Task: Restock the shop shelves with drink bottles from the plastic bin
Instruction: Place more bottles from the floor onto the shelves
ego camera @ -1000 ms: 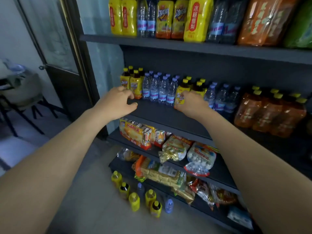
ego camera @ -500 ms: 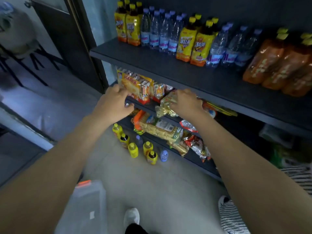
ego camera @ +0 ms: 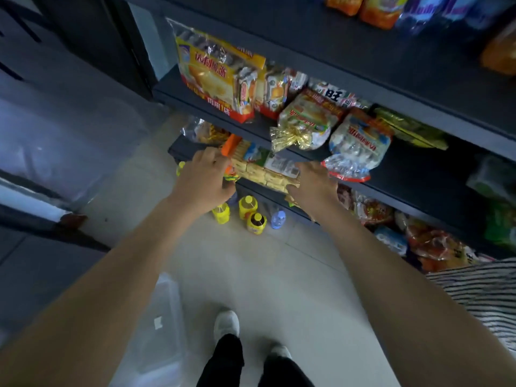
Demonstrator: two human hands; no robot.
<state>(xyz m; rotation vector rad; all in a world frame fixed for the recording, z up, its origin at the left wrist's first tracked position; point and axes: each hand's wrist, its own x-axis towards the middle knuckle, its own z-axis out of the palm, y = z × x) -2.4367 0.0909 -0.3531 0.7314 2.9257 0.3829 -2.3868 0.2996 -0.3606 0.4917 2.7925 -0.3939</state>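
Since the drink bottles (ego camera: 248,203) are standing upright in a tight little cluster on the floor (ego camera: 251,275), just in front of the bottom shelf (ego camera: 178,149), that's where the grabbing happens. Left hand (ego camera: 203,180) hovers right over the cluster, fingers loosely bent, nothing in it. Right hand (ego camera: 314,182) hangs beside it over the end of a cracker pack (ego camera: 262,169). It looks relaxed and empty too, though its fingertips are partly tucked out of sight. The clear plastic bin (ego camera: 167,297) sits on the floor next to a white shoe (ego camera: 226,324), well apart from the bottles.

My handling guess: small, full plastic bottles, so a bit of heft each. They should be stiff while sealed, with smooth sides that could be slick. From above, the cap and neck are the easy pinch, but wrapping round the body under the shoulder feels safer. The clear water bottle (ego camera: 278,219) probably squishes more than the yellow ones. They're packed close, so tipping a neighbour seems likely.

As for writing, the bottle labels can't be read from this top-down angle. The only thing I can actually make out is 旺 on a snack pack (ego camera: 333,93). The big yellow bag (ego camera: 208,71) has red Chinese characters, too smeared to call.
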